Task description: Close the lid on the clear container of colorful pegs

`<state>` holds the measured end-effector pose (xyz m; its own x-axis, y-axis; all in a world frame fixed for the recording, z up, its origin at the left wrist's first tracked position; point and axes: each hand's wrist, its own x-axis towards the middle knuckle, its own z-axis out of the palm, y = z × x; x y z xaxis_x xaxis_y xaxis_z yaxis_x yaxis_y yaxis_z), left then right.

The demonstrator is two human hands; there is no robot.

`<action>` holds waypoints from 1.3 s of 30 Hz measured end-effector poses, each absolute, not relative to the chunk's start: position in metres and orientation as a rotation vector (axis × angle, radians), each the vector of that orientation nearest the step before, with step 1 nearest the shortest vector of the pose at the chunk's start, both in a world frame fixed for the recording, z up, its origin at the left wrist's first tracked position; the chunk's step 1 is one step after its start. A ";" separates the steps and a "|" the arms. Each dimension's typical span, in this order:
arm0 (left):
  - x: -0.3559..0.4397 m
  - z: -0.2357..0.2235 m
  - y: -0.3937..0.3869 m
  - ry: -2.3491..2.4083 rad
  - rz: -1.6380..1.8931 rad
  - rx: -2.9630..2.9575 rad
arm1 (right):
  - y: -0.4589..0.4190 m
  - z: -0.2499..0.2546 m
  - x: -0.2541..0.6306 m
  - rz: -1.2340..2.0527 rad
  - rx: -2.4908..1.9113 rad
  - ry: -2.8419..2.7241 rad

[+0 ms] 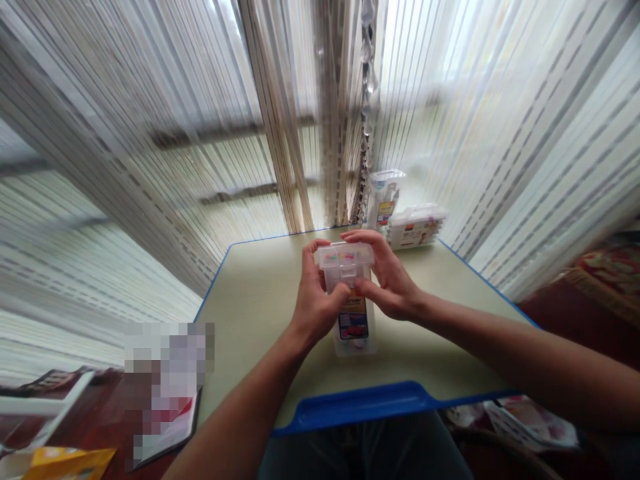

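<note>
Above the middle of the bench (250,300), the left hand (317,293) and right hand (390,277) grip a clear lidded box (354,320) between them, thumbs on its front.

Getting soft white light through the stringy curtains (200,93) at the back. Shining brightest up high, almost washing out to plain white. Looking dim and dark in the bottom right corner. Making soft shadows on the table (255,287) near its front edge. Looking smeary and stretched toward the sides. Showing big blocky squares at lower left.
</note>
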<state>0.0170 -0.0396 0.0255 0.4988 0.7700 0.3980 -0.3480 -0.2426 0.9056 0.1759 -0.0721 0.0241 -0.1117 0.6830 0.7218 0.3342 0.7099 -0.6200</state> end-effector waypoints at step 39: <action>0.016 0.034 -0.045 0.583 1.157 1.418 | -0.072 0.032 0.173 0.652 -0.869 -1.512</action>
